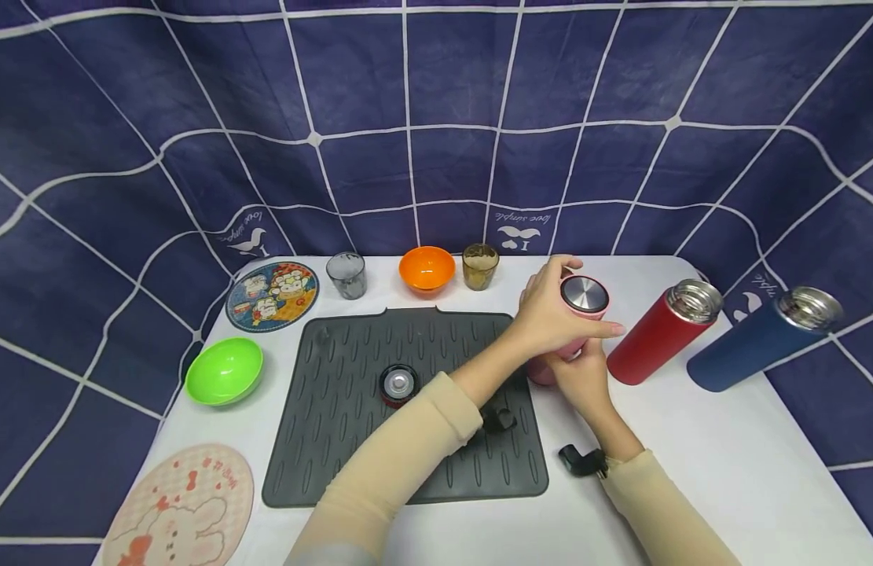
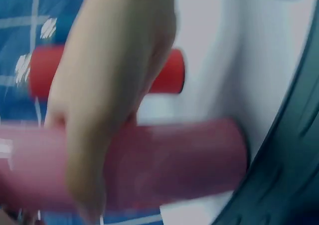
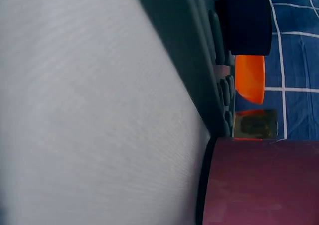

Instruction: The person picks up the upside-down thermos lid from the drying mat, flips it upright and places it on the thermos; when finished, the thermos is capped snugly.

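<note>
A pink thermos (image 1: 570, 348) stands at the right edge of the dark drying mat (image 1: 351, 354), topped by a lid with a silver disc (image 1: 585, 293). My left hand (image 1: 545, 310) grips it near the lid, thumb stretched across the front. Lower down, my right hand (image 1: 583, 377) holds the body; in the left wrist view this right hand (image 2: 104, 100) wraps over the thermos (image 2: 174, 165). The right wrist view has only the lower part of the thermos (image 3: 264, 185). On the mat sits a round black-and-red cap (image 1: 398, 384), seen from above.
Lidless red (image 1: 655, 334) and blue (image 1: 757, 342) thermoses stand to the right. Along the back are a grey glass (image 1: 347, 275), an orange bowl (image 1: 427, 269) and an amber glass (image 1: 481, 267). A green bowl (image 1: 225, 371) and two round placemats (image 1: 188, 503) lie left.
</note>
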`<state>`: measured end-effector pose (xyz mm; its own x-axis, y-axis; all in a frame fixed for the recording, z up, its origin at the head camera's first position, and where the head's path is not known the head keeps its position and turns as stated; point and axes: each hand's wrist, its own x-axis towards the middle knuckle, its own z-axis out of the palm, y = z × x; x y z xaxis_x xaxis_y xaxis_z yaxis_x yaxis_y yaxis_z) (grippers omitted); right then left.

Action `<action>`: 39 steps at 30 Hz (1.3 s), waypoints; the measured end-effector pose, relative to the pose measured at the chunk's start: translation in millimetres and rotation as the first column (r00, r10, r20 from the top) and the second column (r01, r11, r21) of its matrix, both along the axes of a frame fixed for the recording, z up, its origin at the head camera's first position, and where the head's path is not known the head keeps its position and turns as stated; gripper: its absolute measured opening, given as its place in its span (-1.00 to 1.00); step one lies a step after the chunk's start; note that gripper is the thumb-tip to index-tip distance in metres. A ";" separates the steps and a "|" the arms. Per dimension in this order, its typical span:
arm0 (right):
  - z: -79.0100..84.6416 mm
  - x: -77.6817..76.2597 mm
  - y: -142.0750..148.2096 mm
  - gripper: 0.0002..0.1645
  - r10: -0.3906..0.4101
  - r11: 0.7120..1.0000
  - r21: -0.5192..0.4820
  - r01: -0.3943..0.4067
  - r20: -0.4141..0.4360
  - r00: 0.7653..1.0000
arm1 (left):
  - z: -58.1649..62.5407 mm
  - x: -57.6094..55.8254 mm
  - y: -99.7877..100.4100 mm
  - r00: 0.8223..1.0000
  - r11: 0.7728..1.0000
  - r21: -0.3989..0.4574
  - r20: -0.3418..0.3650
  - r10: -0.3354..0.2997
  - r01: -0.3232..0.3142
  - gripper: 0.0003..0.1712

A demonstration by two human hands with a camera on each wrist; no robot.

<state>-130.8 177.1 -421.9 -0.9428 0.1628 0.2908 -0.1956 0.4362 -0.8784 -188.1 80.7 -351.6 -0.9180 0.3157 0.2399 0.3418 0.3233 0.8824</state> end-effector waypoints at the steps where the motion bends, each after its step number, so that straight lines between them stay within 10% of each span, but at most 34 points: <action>1: -0.6 0.4 0.2 -0.21 -0.007 1.000 0.002 0.007 -0.007 1.000 | -1.3 3.7 3.3 0.996 0.996 -0.043 -0.045 0.073 -0.075 -0.07; 4: 0.0 0.4 -0.1 -0.17 -0.023 1.000 0.021 0.023 -0.022 0.999 | -2.2 7.0 6.2 0.984 0.985 -0.091 -0.116 0.134 -0.144 -0.17; 7: 0.9 -1.2 -0.4 -0.16 -0.005 1.000 0.022 0.005 -0.010 1.000 | 0.1 -3.7 -1.5 0.997 0.998 -0.034 -0.055 -0.046 0.045 -0.27; 11: -4.8 -5.1 0.8 -0.19 0.019 1.000 0.005 -0.019 0.014 1.000 | 3.3 -14.6 -9.7 0.966 0.969 0.060 0.086 -0.244 0.239 -0.24; 15: -21.8 -11.7 6.8 -0.18 0.002 1.000 0.004 -0.002 -0.007 1.000 | 1.8 1.1 1.6 1.000 0.999 -0.034 -0.001 0.010 -0.010 -0.14; 17: -29.9 -14.2 10.2 -0.16 -0.008 1.000 0.019 0.009 -0.046 0.999 | 0.6 11.4 10.4 0.985 0.985 -0.063 -0.076 0.157 -0.162 -0.11; 21: -36.5 -16.8 12.3 -0.11 -0.027 0.998 0.046 0.033 -0.116 0.993 | 0.1 17.9 17.1 0.967 0.972 -0.048 -0.124 0.223 -0.231 -0.24; 25: -23.6 -14.6 7.6 -0.11 0.017 0.999 -0.026 -0.020 -0.092 0.996 | 1.4 -1.9 4.9 0.999 0.998 -0.054 -0.041 -0.015 0.013 -0.34; 29: -6.9 -10.7 2.7 -0.19 0.103 0.990 -0.087 -0.108 -0.066 0.993 | 1.9 -22.2 -7.6 0.955 0.956 0.038 0.050 -0.294 0.292 -0.29; 33: -8.5 -9.8 2.7 -0.25 0.115 0.986 -0.111 -0.123 -0.080 0.990 | -1.5 -7.1 -2.6 0.997 0.997 -0.013 0.002 -0.071 0.071 -0.08; 36: -8.2 -6.5 2.6 -0.33 0.077 0.994 -0.074 -0.085 -0.108 0.991 | -3.3 9.6 5.9 0.986 0.984 -0.085 -0.071 0.151 -0.156 -0.02; 39: -6.5 -4.9 2.8 -0.33 0.054 0.996 -0.059 -0.061 -0.112 0.992 | -3.8 12.0 8.7 0.980 0.979 -0.103 -0.112 0.163 -0.175 -0.16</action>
